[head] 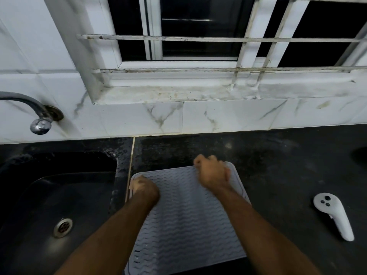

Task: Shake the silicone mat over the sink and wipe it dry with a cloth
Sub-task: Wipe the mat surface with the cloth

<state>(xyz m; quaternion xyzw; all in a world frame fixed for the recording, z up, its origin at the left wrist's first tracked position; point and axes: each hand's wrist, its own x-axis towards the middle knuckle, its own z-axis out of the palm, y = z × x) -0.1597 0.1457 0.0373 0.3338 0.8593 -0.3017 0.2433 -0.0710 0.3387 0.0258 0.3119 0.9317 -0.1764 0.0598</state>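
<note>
Silicone mat (188, 213) is flat on the black counter (278, 175) just right of the sink (59, 195), left hand (146, 188) and right hand (213, 172) curled onto its far corners — looks like gripping to lift it sinkward — no cloth in sight.

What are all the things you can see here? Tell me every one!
silicone mat: one, grey, wavy ridges, lying on the counter right of the sink
sink: one, black, left side, with a metal drain
tap: one, shiny metal, on the wall above the sink
counter: one, black
controller: one, white, on the counter at right
window: one, dark, behind white bars
hands: left hand and right hand, both at the mat's far corners
</note>
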